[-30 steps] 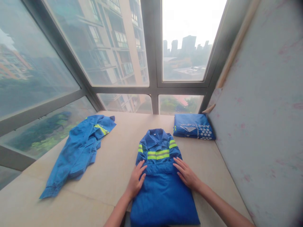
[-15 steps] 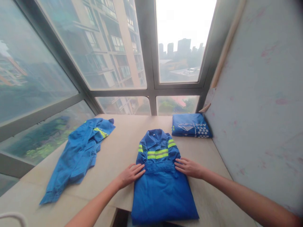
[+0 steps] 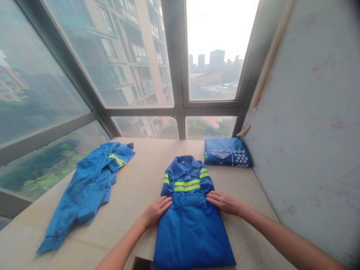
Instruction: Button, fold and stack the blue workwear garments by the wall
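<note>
A blue work jacket (image 3: 185,172) with yellow-green and grey reflective bands lies face up in front of me, collar pointing away, its sleeves tucked in. Over its lower part lies a folded stretch of blue cloth (image 3: 194,236), with a waistband-like strip along the far edge. My left hand (image 3: 156,210) rests flat on the left end of that strip, fingers stretched out. At the opposite end, my right hand (image 3: 223,201) also lies flat, fingertips on the cloth. Neither hand grips anything.
The pale tabletop (image 3: 146,168) runs up to the windows. On the left lies another blue garment (image 3: 87,187), loosely spread. A folded blue bundle (image 3: 227,152) with white print sits at the back right, against the wall (image 3: 306,142). A dark gap shows at the near table edge.
The view has shifted slightly. Both hands stay at the two ends of the strip, and the right fingers look closer together. The clothes keep their arrangement.
</note>
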`<state>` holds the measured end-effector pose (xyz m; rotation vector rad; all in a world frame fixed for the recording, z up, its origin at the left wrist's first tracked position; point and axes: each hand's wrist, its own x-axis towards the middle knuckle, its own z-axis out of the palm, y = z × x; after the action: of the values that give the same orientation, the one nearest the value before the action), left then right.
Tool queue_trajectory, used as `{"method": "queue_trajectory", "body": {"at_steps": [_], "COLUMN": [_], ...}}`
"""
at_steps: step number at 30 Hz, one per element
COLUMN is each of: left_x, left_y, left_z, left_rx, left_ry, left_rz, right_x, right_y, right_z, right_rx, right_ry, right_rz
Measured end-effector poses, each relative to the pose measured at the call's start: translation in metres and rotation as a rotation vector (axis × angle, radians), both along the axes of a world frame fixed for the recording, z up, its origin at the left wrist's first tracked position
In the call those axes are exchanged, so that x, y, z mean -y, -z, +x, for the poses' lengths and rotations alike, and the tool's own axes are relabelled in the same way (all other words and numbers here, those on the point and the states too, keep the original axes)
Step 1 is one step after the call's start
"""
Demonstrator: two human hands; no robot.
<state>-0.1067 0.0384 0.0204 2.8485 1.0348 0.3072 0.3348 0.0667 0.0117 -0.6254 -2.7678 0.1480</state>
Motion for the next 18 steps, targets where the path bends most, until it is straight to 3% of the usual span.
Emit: {"method": "queue_trajectory", "body": {"at_steps": [4,7,12,18], "left_x": [0.010,0.015,0.018,0.000], "left_y": [0.011,0.011,-0.001,-0.020], "left_z": [0.008,0.016,0.025,0.029], "left_rx": [0.189,0.276,0.460,0.801], "left_ry": [-0.166,-0.303,-0.460,-0.761], "left_rz": [-0.051,-0.149,-0.391,-0.663], "right_x": [-0.002,-0.001,0.010,0.001], "right_y": [-0.004,0.006,0.023,0.010], "right_z": [-0.004,-0.014,-0.027,-0.024], "right_rx": [-0.025,-0.105,-0.369,-0.648], "right_ry": [0.008,0.141,0.412,0.599], "right_rz": [-0.107,-0.146,-0.283,-0.688]}}
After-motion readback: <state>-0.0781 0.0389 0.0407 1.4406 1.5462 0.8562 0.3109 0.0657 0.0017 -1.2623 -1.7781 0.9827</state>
